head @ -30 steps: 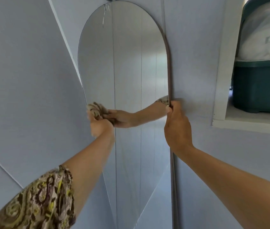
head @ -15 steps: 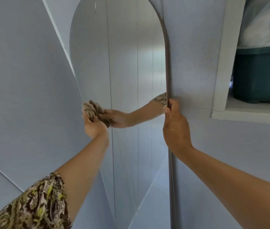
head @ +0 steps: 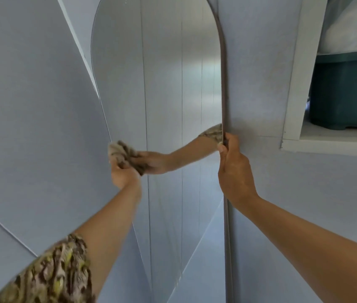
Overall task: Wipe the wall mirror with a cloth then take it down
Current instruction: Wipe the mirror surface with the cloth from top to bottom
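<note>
A tall arched mirror (head: pixel 168 84) with a thin dark rim hangs on the pale blue wall; its top is cut off by the frame. My left hand (head: pixel 125 177) is at the mirror's left edge, closed on a bunched brown patterned cloth (head: pixel 118 153) that presses against the glass. My right hand (head: pixel 235 171) is wrapped around the mirror's right rim at about the same height, thumb on the front. The glass reflects my left hand, the cloth and my forearm.
To the right is a white-framed shelf recess (head: pixel 293 141) holding a dark teal storage bin (head: pixel 345 92) with pale bedding (head: pixel 352 25) on top. A slanted pale blue wall panel (head: pixel 31 106) closes in on the left.
The mirror and shelf have shifted up in the view, so the mirror's top is now out of frame. Both hands keep the same hold, slightly lower along the mirror's edges.
</note>
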A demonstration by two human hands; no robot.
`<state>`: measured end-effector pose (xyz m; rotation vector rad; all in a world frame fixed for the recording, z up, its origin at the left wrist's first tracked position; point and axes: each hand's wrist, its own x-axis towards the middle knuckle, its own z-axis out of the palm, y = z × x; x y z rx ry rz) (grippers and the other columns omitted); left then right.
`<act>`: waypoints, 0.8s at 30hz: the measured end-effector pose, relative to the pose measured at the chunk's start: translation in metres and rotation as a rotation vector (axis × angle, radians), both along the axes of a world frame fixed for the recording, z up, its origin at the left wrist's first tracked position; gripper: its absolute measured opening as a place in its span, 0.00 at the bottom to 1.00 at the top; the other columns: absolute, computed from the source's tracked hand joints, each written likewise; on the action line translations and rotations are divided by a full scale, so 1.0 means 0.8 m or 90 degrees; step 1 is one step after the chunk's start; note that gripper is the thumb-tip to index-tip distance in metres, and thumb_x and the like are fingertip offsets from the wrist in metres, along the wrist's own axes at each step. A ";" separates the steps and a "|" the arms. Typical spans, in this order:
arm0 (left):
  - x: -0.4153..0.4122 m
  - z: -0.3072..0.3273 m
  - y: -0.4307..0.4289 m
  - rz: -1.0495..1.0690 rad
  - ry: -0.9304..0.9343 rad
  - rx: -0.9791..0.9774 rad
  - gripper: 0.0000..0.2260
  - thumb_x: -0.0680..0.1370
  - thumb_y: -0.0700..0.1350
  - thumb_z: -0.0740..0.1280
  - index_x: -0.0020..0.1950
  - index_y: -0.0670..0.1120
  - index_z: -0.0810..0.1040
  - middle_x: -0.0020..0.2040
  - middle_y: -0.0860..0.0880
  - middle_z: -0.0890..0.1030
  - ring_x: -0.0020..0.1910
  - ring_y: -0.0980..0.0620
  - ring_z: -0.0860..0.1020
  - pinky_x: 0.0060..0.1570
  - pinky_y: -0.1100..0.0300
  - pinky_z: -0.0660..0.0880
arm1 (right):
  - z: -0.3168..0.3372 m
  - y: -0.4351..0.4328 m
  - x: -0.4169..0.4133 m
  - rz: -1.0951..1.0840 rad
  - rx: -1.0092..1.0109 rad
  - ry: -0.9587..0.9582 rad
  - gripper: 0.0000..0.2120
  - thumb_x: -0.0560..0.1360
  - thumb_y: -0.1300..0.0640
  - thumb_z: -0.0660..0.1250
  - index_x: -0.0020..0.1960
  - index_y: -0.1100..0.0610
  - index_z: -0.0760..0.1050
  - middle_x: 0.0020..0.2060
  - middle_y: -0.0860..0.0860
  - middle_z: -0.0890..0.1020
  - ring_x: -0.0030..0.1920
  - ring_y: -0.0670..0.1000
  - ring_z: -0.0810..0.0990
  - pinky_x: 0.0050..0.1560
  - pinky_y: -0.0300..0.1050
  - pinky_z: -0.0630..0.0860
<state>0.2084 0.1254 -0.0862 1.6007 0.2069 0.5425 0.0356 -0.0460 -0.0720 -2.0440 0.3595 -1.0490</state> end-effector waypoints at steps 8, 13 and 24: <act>-0.142 -0.078 -0.073 -0.228 -0.270 0.215 0.16 0.84 0.38 0.57 0.70 0.40 0.74 0.65 0.39 0.78 0.65 0.36 0.75 0.67 0.45 0.72 | -0.005 0.006 0.004 0.006 0.038 -0.018 0.15 0.83 0.53 0.51 0.68 0.54 0.63 0.44 0.49 0.78 0.39 0.48 0.77 0.38 0.40 0.70; -0.198 -0.099 -0.111 -0.376 -0.446 0.318 0.27 0.81 0.29 0.59 0.78 0.45 0.59 0.80 0.46 0.58 0.80 0.41 0.51 0.74 0.72 0.53 | -0.006 0.003 0.003 0.016 0.083 -0.043 0.14 0.83 0.53 0.51 0.66 0.53 0.66 0.45 0.49 0.79 0.41 0.47 0.78 0.44 0.44 0.78; 0.013 -0.091 0.038 -0.086 0.084 -0.045 0.17 0.84 0.40 0.56 0.72 0.40 0.70 0.66 0.38 0.77 0.65 0.38 0.76 0.63 0.49 0.72 | -0.013 0.006 0.008 0.000 0.081 -0.072 0.15 0.83 0.52 0.50 0.67 0.54 0.67 0.47 0.53 0.81 0.42 0.50 0.80 0.38 0.42 0.76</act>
